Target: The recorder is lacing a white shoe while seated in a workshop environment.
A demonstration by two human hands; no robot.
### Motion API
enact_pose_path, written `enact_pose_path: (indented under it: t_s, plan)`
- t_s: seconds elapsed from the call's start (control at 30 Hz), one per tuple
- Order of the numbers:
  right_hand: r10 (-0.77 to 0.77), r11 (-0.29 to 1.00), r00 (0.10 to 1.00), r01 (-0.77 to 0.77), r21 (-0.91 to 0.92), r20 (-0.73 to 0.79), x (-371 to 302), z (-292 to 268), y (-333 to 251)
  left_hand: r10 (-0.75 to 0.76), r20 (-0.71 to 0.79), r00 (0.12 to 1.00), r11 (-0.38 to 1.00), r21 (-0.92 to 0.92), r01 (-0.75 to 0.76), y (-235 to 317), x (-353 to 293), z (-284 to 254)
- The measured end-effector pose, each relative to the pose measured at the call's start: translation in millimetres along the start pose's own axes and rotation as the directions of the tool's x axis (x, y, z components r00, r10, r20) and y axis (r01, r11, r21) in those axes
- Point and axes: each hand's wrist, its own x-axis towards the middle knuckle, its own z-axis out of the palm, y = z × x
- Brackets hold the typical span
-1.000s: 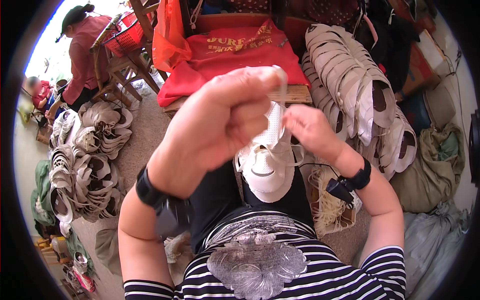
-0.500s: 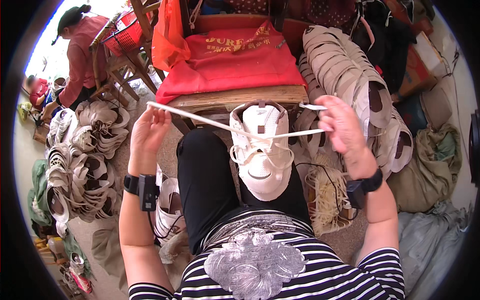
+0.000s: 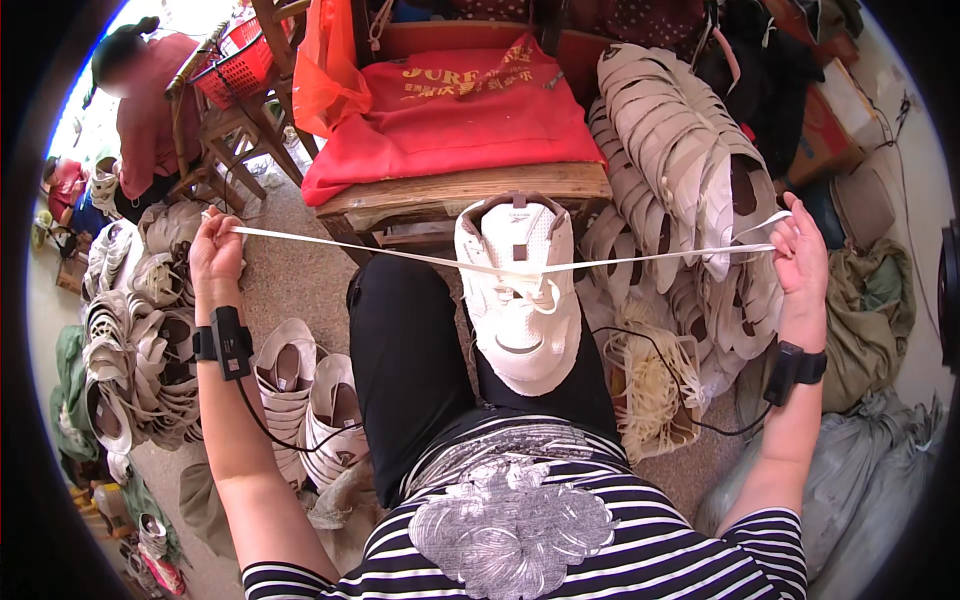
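A white sneaker (image 3: 520, 290) rests upright on my lap, toe toward me. A flat white shoelace (image 3: 380, 253) runs through its eyelets and is stretched taut out to both sides. My left hand (image 3: 215, 250) grips the left end of the lace, far out to the left above a pile of shoe uppers. My right hand (image 3: 803, 258) grips the right end, far out to the right beside a stack of uppers. Both wrists wear black bands with cables.
A wooden chair (image 3: 450, 190) with a red cloth (image 3: 450, 110) stands just ahead of my knees. Stacks of pale shoe uppers (image 3: 690, 180) rise at right, more piles (image 3: 130, 340) lie at left. A bundle of laces (image 3: 650, 385) lies by my right thigh. Another person (image 3: 140, 100) sits far left.
My hands, first together close above the shoe, have pulled apart sideways. The lace has been drawn out long and tight on both sides.
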Motion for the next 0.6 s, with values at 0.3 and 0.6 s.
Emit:
enact_pose_path:
  t_s: [0.3,0.6]
  plan:
    - [-0.177,0.984,0.977,0.179,0.012,-0.116,27,-16,-43,0.210,-0.035,0.977,0.976,0.067,-0.207,67,45,-62]
    - [-0.304,0.901,0.951,0.267,-0.341,-0.059,-14,23,-9,0.245,0.047,0.968,0.751,0.623,-0.220,-6,-26,-40]
